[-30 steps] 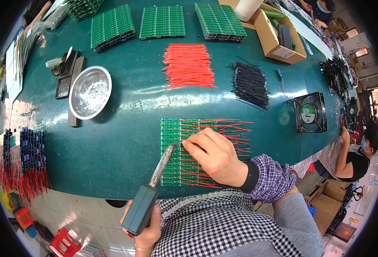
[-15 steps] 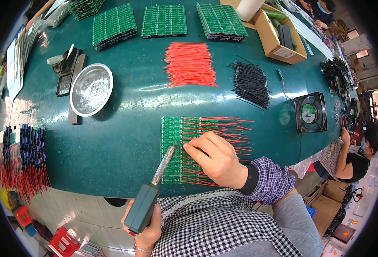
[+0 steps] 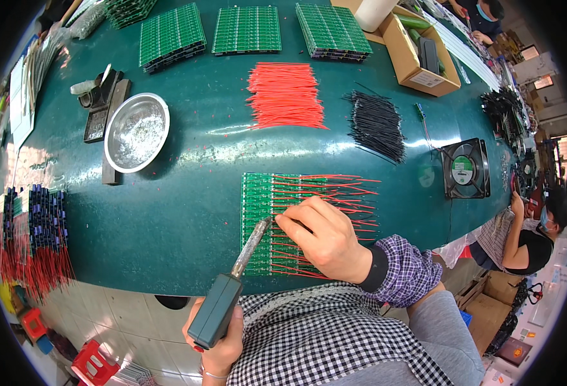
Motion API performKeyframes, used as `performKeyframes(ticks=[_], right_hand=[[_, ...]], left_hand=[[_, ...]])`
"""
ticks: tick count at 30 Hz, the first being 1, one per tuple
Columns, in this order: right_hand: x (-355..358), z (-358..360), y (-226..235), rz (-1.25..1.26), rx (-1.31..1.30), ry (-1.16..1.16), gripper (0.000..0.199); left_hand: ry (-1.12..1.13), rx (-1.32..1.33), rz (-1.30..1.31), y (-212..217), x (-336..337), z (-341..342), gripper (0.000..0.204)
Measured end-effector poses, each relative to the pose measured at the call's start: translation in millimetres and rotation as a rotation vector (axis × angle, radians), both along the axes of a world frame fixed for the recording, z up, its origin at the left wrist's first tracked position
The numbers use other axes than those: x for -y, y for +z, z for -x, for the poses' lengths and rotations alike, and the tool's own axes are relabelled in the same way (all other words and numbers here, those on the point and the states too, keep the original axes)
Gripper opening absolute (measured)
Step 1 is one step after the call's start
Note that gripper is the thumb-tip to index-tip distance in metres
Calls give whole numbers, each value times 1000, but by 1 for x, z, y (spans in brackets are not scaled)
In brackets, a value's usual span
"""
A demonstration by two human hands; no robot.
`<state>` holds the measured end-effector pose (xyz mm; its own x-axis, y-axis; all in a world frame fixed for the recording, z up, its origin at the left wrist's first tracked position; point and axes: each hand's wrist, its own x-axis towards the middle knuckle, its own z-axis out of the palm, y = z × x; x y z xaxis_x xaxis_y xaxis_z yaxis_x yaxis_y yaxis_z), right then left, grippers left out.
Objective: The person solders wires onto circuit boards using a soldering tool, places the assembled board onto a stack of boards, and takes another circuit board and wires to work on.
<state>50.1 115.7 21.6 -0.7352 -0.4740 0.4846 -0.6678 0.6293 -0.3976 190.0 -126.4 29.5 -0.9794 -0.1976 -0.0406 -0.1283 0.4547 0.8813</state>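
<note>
My left hand (image 3: 225, 347) is closed round the dark green handle of a soldering iron (image 3: 216, 310). Its metal shaft slants up to the right, and the tip meets the board right beside my right fingertips. Under it lies a panel of green circuit boards (image 3: 256, 225), flat on the table, with rows of thin red wires (image 3: 351, 186) sticking out to the right. My right hand (image 3: 328, 238) rests over this panel, thumb and forefinger pinched at the row of solder pads on what seems to be a wire, mostly hidden by the fingers.
Beyond the panel lie piles of red wires (image 3: 284, 96) and black wires (image 3: 378, 125). A metal bowl (image 3: 163, 138) and an iron stand (image 3: 97, 116) are at left. Stacked boards (image 3: 171, 35) line the back; a small fan (image 3: 465, 168) and cardboard box (image 3: 425, 80) stand right. Wired boards (image 3: 48, 222) sit far left.
The soldering iron's tip has shifted slightly right, closer to my right fingertips. My right hand has stayed nearly in place over the panel.
</note>
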Motion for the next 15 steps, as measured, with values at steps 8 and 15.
performKeyframes(ticks=[8,15], right_hand=[[1,0,2,-11,-3,-3,32],[2,-2,0,13,-22,-10,32]], left_hand=[[105,0,-31,-2,-3,-1,24],[91,-63,-25,-2,-4,-1,26]])
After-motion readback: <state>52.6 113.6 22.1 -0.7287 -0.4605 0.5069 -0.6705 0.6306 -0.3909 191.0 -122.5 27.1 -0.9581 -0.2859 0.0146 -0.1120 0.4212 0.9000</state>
